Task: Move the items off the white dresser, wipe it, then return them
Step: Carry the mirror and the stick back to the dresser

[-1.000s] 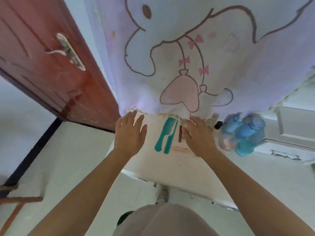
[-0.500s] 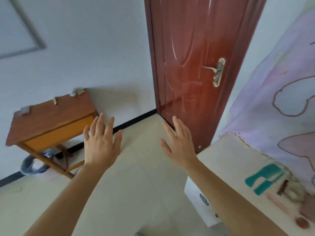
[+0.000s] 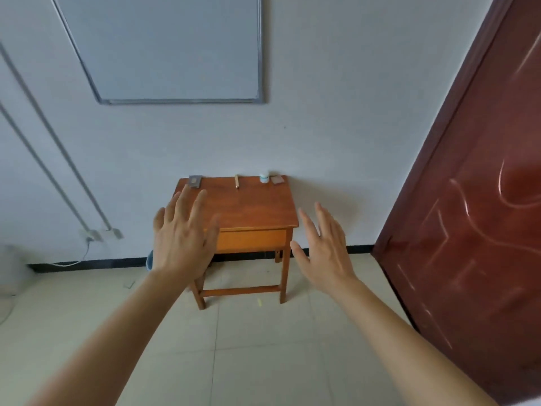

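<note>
1. Pale tiled floor ran up to a white wall, where a small wooden table stood under a framed grey board, with a red-brown door at the right.
2. A second before, both hands had rested on the white dresser beside teal combs and blue bottles; half a second before, the view had swung past the door. Now the dresser was out of view altogether, somewhere behind or to the person's right.
3. Left hand and right hand were held out, fingers spread, palms away, holding nothing and touching nothing.
4. That suggested the person had turned away with nothing carried, so the dresser's items probably remained on it; the table looked like the place to set them down.
5. Along the table's back edge lay a dark flat item, a thin stick-like thing, a small white jar and a brownish pad, all too small to identify.
6. Something blue behind the left wrist was mostly hidden.
</note>
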